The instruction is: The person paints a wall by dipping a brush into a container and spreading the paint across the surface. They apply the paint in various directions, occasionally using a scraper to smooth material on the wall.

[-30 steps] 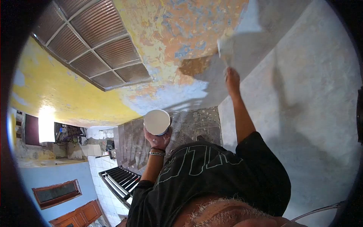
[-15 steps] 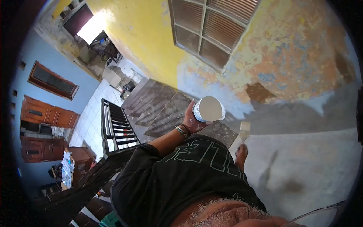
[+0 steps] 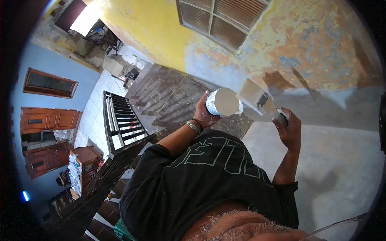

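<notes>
My left hand [image 3: 204,111] is wrapped round a white tub [image 3: 212,105] that holds pale grey-beige paint [image 3: 227,102]. A bracelet circles that wrist. To its right, my right hand [image 3: 290,130] grips the handle of a wide paintbrush [image 3: 252,95], fingers closed. The brush head points up and left, its pale coated end close beside the tub's right rim. A dark patch shows near the base of the head.
Ahead stands a patchy yellow, blue and orange wall [image 3: 305,52] with a ribbed-glass window [image 3: 217,20]. Its lower band and the surface at right are grey. Dusty steps [image 3: 169,94] descend on the left, beside a black railing [image 3: 124,120]. Wooden furniture [image 3: 86,158] stands below.
My right hand has risen from low beside my body, bringing the paintbrush up near the tub. The left hand keeps hold of the tub, and the view has shifted slightly.
</notes>
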A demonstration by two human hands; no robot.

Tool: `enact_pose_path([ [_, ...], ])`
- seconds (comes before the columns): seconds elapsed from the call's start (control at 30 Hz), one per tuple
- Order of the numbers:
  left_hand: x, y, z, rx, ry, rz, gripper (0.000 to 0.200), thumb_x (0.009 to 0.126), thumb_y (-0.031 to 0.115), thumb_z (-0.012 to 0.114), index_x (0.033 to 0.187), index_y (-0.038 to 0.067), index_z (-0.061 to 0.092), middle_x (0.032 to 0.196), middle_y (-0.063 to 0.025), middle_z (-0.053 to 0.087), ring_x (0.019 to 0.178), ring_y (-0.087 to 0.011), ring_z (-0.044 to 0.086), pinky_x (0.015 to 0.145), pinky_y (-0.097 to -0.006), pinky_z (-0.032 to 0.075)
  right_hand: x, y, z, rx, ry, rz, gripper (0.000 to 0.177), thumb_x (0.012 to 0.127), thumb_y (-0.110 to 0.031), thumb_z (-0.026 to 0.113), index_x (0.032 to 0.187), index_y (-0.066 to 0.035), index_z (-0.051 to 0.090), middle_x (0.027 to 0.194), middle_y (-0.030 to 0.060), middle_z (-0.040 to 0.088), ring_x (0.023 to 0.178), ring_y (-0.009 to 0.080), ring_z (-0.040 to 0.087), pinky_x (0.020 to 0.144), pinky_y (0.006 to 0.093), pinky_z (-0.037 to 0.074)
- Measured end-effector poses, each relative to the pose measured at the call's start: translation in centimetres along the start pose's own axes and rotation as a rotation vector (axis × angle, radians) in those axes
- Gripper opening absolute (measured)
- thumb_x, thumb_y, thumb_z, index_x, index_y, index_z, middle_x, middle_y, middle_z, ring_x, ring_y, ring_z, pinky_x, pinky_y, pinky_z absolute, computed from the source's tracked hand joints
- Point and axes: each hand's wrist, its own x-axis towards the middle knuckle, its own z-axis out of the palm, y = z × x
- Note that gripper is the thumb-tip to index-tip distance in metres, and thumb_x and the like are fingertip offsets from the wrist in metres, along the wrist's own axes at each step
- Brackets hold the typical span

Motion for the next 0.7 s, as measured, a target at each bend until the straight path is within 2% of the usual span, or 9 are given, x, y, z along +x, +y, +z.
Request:
enact_pose_path([
  [0.03,0.0,0.1,-0.1,-0.006,0.004,-0.016,0.059,0.086,0.055,0.035,0.126,0.012,0.044,0.122,-0.0107,0.051,0.108,-0.0302,0.052,0.086,-0.0489,0.044,0.5,-1.0,-0.6,-0.005,-0.002,0.016,0.025,0.076,-0.011,0.064,0.097,0.000,0.055,0.077,0.0079,0.057,0.065,0.0161,0.053,0.058,0.0286,0.044],
  [0.1,-0.3,0.2,-0.6,0.003,-0.012,-0.059,0.058,0.086,0.054,0.035,0.126,0.012,0.044,0.122,-0.0104,0.051,0.109,-0.0297,0.052,0.088,-0.0493,0.043,1.2,-2.5,-1.2,-0.307,0.010,-0.234,0.028,0.071,-0.013,0.069,0.095,-0.004,0.059,0.080,0.0118,0.060,0.067,0.0274,0.057,0.060,0.0327,0.046],
  [0.17,0.0,-0.1,-0.8,0.004,0.006,-0.079,0.060,0.085,0.055,0.035,0.126,0.013,0.043,0.123,-0.0101,0.050,0.110,-0.0300,0.051,0.089,-0.0495,0.042,1.7,-3.3,-1.4,-0.303,0.032,-0.261,0.028,0.067,-0.011,0.070,0.092,-0.005,0.060,0.077,0.0086,0.059,0.067,0.0263,0.057,0.057,0.0339,0.044],
  [0.23,0.2,-0.2,-1.0,0.025,-0.010,-0.064,0.061,0.085,0.056,0.036,0.127,0.013,0.042,0.124,-0.0101,0.049,0.111,-0.0303,0.050,0.091,-0.0496,0.040,2.4,-4.7,-2.1,-0.360,-0.094,-0.268,0.027,0.066,-0.012,0.070,0.091,-0.006,0.061,0.076,0.0071,0.058,0.067,0.0244,0.057,0.056,0.0338,0.044],
  [0.27,0.2,-0.1,-0.8,0.014,0.001,-0.084,0.062,0.084,0.057,0.037,0.127,0.012,0.042,0.126,-0.0100,0.047,0.112,-0.0304,0.049,0.092,-0.0501,0.039,2.6,-5.1,-2.3,-0.333,-0.122,-0.244,0.024,0.063,-0.010,0.070,0.084,-0.003,0.060,0.078,0.0101,0.059,0.069,0.0282,0.057,0.058,0.0345,0.044],
  [0.47,0.2,-0.8,-1.5,0.105,0.006,-0.110,0.059,0.084,0.054,0.038,0.125,0.011,0.044,0.120,-0.0097,0.052,0.107,-0.0297,0.053,0.089,-0.0506,0.042,3.6,-5.5,-2.2,-0.417,-0.268,-0.387,0.025,0.062,-0.013,0.071,0.084,-0.006,0.061,0.075,0.0075,0.058,0.067,0.0259,0.057,0.056,0.0348,0.044],
  [0.7,0.7,-2.2,-2.8,0.110,0.013,-0.155,0.051,0.086,0.048,0.040,0.120,0.009,0.048,0.113,-0.0092,0.056,0.100,-0.0268,0.057,0.086,-0.0485,0.045,3.1,-5.1,-1.2,-0.463,-0.363,-0.339,0.025,0.062,-0.015,0.071,0.083,-0.007,0.062,0.073,0.0057,0.056,0.065,0.0248,0.056,0.056,0.0351,0.043],
])
